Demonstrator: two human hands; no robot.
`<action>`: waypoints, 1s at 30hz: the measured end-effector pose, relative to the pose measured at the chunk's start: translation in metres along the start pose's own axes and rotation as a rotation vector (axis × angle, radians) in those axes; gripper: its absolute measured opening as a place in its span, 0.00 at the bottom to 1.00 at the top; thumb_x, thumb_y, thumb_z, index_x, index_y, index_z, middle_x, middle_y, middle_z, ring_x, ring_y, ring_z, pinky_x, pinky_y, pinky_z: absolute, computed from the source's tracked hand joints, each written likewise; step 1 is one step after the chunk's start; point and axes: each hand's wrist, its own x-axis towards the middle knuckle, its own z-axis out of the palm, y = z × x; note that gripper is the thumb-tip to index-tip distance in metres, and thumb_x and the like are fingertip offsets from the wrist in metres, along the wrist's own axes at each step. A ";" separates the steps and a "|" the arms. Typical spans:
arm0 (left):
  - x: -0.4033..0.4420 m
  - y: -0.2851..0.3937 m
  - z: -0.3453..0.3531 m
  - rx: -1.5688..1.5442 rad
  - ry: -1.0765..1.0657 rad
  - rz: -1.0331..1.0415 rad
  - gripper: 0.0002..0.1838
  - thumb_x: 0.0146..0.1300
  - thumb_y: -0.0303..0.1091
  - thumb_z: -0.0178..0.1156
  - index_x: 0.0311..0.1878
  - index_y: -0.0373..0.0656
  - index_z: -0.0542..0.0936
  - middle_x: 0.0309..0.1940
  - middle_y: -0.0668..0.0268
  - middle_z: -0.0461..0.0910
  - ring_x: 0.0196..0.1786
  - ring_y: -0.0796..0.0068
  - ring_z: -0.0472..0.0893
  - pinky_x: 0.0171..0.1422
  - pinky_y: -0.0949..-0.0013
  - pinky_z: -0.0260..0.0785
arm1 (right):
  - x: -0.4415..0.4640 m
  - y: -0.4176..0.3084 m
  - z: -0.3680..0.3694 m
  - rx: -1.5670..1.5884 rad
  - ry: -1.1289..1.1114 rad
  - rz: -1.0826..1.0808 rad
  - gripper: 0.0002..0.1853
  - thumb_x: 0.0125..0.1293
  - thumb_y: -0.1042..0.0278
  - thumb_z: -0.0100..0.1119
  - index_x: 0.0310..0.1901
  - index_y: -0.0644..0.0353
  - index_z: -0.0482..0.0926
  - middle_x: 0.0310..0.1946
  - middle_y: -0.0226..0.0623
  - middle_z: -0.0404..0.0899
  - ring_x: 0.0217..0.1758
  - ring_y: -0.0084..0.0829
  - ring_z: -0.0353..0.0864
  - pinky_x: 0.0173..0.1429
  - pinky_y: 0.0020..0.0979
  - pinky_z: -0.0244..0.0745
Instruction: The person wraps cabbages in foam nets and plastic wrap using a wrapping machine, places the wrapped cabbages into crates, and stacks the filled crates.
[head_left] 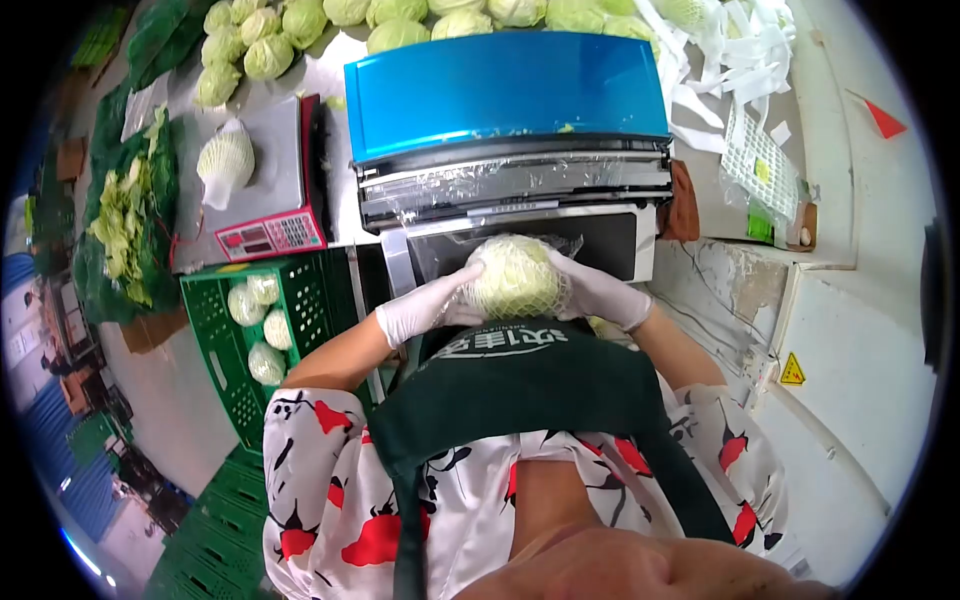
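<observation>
A pale green cabbage (516,272) in a white foam net is held between my two gloved hands, close in front of my dark green apron. My left hand (436,303) grips its left side, and my right hand (597,287) presses on its right side. Some clear plastic film (440,248) spreads around and behind the cabbage. Just beyond it is the black plate (607,245) of a wrapping machine with a blue cover (505,90). Parts of the fingers of both hands are hidden by the cabbage.
Left of the machine, a scale (262,190) bears another netted cabbage (226,160). Below it, a green crate (222,315) holds several wrapped cabbages. Bare cabbages (268,57) line the back. White foam nets (735,65) are heaped at the back right. Green mesh sacks (90,270) stand far left.
</observation>
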 end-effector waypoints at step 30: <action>-0.034 0.019 0.048 0.317 0.231 0.932 0.17 0.74 0.34 0.56 0.27 0.37 0.79 0.20 0.70 0.78 0.23 0.88 0.72 0.26 0.75 0.62 | 0.063 0.045 0.004 -0.455 0.276 -0.505 0.11 0.74 0.63 0.56 0.43 0.64 0.78 0.40 0.42 0.79 0.45 0.34 0.79 0.54 0.36 0.73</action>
